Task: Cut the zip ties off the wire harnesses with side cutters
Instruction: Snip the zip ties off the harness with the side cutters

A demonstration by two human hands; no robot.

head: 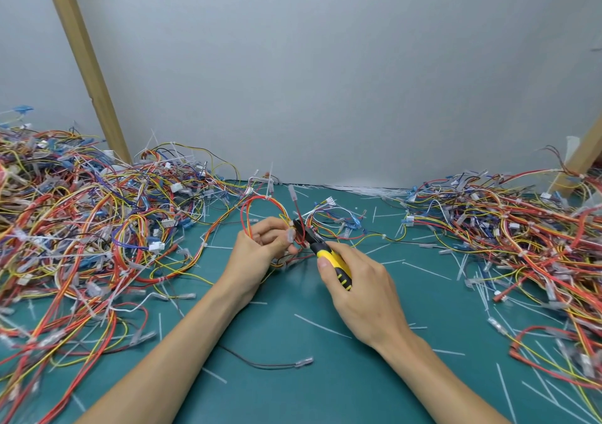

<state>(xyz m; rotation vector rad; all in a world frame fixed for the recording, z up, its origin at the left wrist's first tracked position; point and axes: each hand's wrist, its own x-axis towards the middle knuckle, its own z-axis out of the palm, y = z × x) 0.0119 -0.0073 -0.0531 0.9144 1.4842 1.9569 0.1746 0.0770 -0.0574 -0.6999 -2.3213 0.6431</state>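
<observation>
My left hand (257, 254) grips a small wire harness (260, 205) of red and yellow wires that loops up above the fingers. My right hand (355, 287) holds the side cutters (325, 254) by their yellow and black handles. The black jaws of the cutters point up and left into the bundle right beside my left fingertips. Whether the jaws touch a zip tie is hidden by the wires. Both hands hover over the middle of the green mat (293, 374).
A large tangle of harnesses (81, 221) covers the left of the mat and another pile (521, 228) fills the right. Cut white zip tie pieces (322, 326) lie scattered around. A loose dark wire (270, 363) lies near my forearms. Wooden posts (84, 59) lean against the grey wall.
</observation>
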